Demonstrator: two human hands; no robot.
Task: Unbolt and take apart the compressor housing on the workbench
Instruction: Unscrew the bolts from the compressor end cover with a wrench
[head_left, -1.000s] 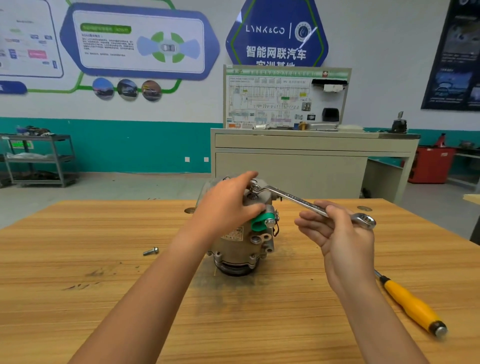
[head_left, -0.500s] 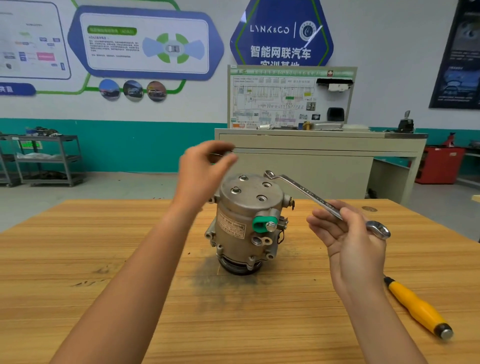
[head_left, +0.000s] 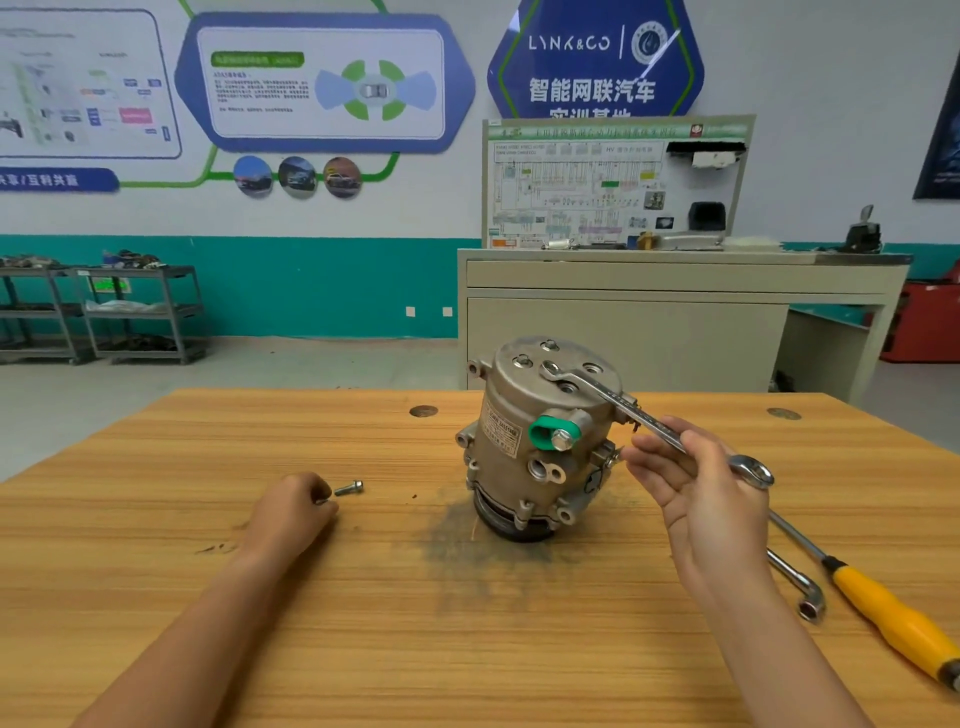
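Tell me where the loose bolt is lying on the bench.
In the head view the bolt lies on the workbench left of centre, close beside the left hand, with the compressor to its right.

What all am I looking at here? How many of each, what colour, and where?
compressor: one, dull metal, upright mid-bench
cap: one, green, on the compressor's side
wrench: one, silver, ring end on the compressor's top
bolt: one plainly seen, silver, loose left of the compressor
screwdriver: one, yellow handle, bench's right edge
L-shaped socket wrench: one, silver, beside the screwdriver
workbench: one, wooden, underneath everything
cabinet: one, beige, behind, bearing a wiring board
shelf carts: two, grey, far left
left hand: curled, on the bench by the bolt; holding anything, cannot tell
right hand: holds the wrench's shaft
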